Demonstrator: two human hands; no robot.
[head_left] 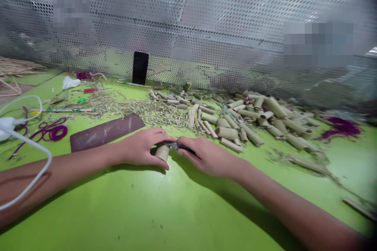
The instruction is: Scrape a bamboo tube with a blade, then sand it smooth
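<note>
A short bamboo tube (162,153) stands on the green table, with the thumb and fingers of my left hand (143,147) wrapped round it. My right hand (207,156) grips a knife (186,148) by its dark handle. The metal blade points left and meets the tube near its upper rim; my left fingers partly hide the contact. Behind my left wrist lies a strip of brown sandpaper (107,132). Bamboo shavings (141,110) are scattered just beyond both hands.
Cut bamboo pieces (253,115) are heaped at the back right, beside purple thread (341,127). A black phone (140,68) leans on the perforated metal screen (182,19). At left are a white cable (44,149), purple cord (55,131) and a red-handled tool (90,90).
</note>
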